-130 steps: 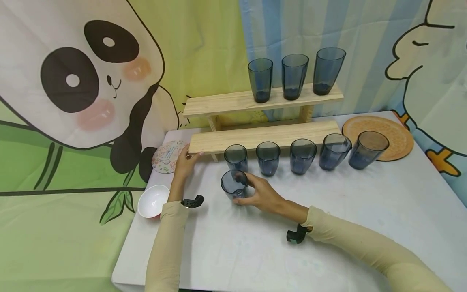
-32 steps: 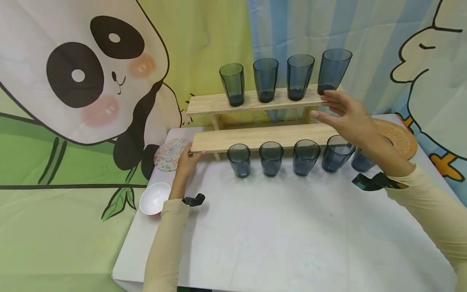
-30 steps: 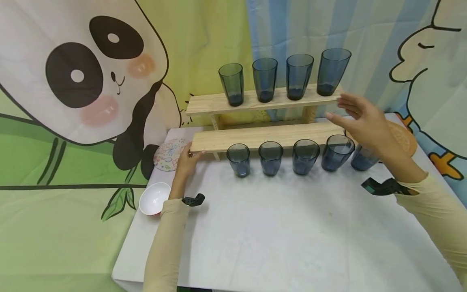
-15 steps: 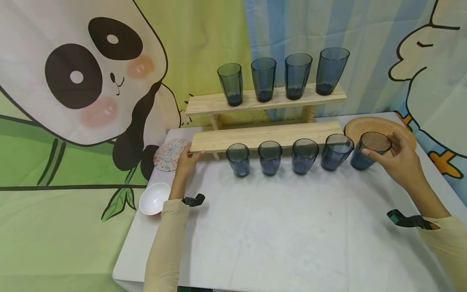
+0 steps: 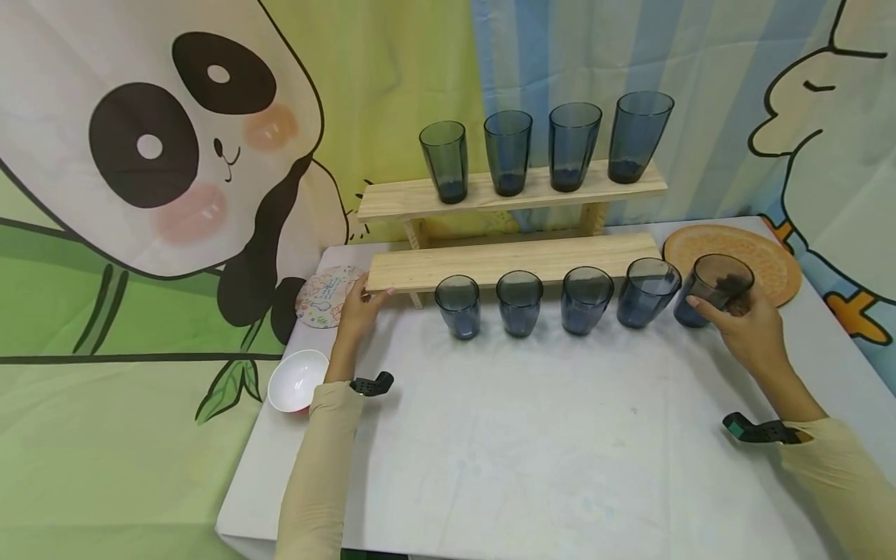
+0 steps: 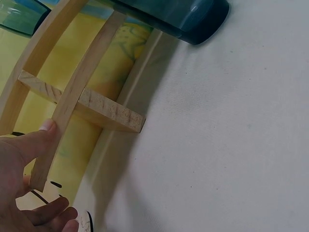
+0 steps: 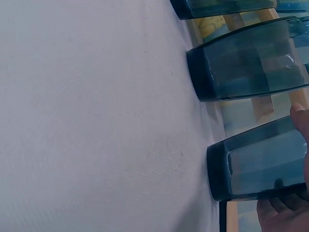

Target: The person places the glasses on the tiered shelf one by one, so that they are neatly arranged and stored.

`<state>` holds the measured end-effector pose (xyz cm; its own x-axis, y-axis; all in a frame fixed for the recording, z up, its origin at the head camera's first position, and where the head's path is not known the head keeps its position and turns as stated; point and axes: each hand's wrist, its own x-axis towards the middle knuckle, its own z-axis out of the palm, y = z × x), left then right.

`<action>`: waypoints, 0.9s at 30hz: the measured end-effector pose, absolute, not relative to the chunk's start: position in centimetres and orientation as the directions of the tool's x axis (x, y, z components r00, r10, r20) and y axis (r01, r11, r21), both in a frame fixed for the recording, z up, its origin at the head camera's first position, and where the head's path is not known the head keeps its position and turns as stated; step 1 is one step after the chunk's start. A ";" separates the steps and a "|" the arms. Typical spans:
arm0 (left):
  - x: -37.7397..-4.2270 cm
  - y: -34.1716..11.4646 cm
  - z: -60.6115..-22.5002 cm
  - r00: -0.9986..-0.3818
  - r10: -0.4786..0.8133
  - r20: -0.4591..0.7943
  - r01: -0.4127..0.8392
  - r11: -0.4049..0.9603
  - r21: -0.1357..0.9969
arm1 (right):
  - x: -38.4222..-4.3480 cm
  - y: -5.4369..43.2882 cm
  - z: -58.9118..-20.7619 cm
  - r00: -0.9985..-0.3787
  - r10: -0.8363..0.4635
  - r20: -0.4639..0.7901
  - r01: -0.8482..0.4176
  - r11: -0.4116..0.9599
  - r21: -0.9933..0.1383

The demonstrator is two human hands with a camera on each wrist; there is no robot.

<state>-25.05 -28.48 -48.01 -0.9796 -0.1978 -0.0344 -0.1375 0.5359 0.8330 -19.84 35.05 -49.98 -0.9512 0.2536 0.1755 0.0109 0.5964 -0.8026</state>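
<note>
Right hand [image 5: 756, 330] grips a translucent blue-grey flared tumbler [image 5: 707, 281] standing on the white tablecloth [image 5: 532, 451] off the front right of a two-tier pale-wood shelf [image 5: 504, 260], whose lower left end the left hand [image 5: 358, 315] pinches. Likely stiff, slick and, if glass, breakable, the tumbler is best held mid-wall. Left of the shelf, a pastel-printed round mat [image 5: 322, 302] bears illegible lettering.

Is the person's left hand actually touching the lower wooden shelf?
Touching. The left wrist view shows it: the left hand's thumb tip lies against the lower wooden shelf, near its end, without a gap.
</note>
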 end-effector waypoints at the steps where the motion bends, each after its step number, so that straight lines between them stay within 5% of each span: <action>1: -25.0 -28.5 -48.0 -0.980 -0.198 -0.035 -0.138 0.534 0.834 | -19.9 35.0 -50.0 -0.949 0.260 0.176 0.014 0.594 -0.805; 14: -24.8 -28.5 -48.1 -0.978 -0.206 -0.039 -0.146 0.538 0.831 | -19.4 34.6 -49.0 -0.929 0.325 0.179 0.064 0.615 -0.786; 27: -25.0 -28.5 -48.0 -0.980 -0.196 -0.030 -0.134 0.542 0.830 | -21.5 33.7 -40.9 -0.924 0.269 0.272 -0.049 0.623 -0.781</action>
<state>-24.96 -28.50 -48.01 -0.9801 -0.1964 -0.0297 -0.1337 0.5419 0.8297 -21.50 33.69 -40.93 -0.9239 0.2689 0.2723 -0.0486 0.6232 -0.7806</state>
